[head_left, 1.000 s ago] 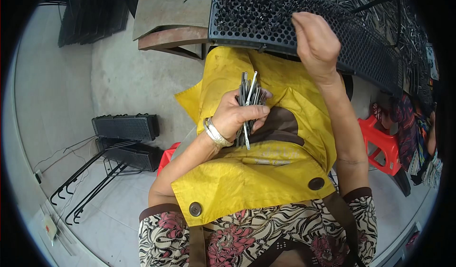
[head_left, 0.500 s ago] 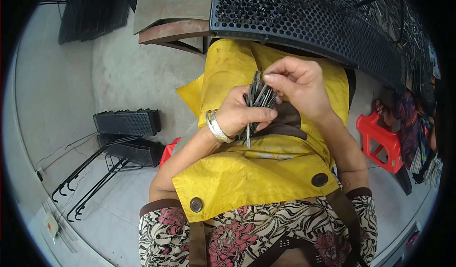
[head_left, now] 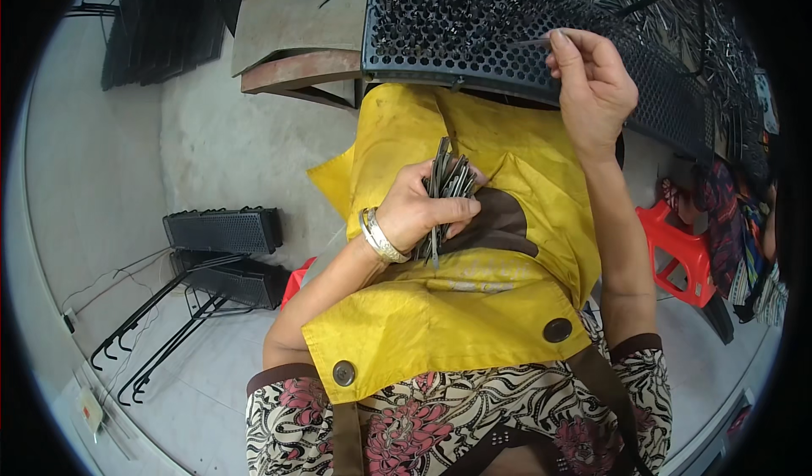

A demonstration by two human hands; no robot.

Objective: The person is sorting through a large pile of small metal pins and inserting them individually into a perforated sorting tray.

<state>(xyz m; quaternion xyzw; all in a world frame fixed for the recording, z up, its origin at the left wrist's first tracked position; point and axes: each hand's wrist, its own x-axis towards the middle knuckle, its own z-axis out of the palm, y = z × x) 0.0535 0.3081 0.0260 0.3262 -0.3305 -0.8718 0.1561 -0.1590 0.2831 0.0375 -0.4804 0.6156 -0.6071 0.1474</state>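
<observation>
The grip of the left hand (head_left: 414,209) is clamped on one bundle of metal strips (head_left: 449,180), too overlapped to count: slim, flat, grey, dully shiny, the thumb laid across them. At two o'clock from it, the right hand (head_left: 596,95) pinches one thin strip (head_left: 531,42), pointing toward nine o'clock over one black perforated rack (head_left: 499,64). Farther out, two smaller racks (head_left: 218,231) sit at nine o'clock, one red stool (head_left: 677,243) at three.

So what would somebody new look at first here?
Probably the bright yellow apron in the middle. Next, perhaps, the bundle of thin strips in the left fingers, above the apron. Then the black rack full of holes at the top, or the red stool at the right.
</observation>
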